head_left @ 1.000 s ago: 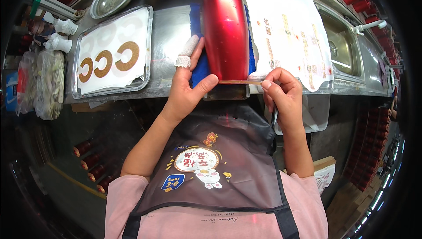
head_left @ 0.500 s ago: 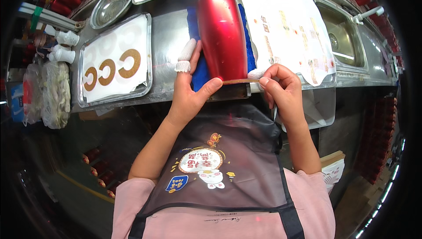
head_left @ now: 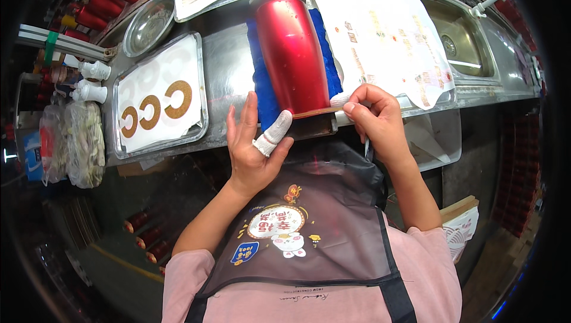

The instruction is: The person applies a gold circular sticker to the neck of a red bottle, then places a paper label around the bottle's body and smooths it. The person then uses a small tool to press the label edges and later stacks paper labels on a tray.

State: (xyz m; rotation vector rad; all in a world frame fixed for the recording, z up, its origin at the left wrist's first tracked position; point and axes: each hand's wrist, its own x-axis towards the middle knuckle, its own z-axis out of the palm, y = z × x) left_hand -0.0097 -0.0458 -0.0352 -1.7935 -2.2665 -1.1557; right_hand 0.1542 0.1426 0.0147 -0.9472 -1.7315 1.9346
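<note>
A round metal bowl sits at the left rear of the worktop; a sink lies at the right, beside a white tap. Filled clear bags are at far left, near white fittings.

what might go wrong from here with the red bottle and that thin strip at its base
The strip looks narrow and the right hand pinches its end, so an uneven pull might tear or skew it.
The bottle lies on its side on a blue cloth, so a hard push from the left hand could shift it.
The printed sheet is close to the right hand, which might brush it.
</note>
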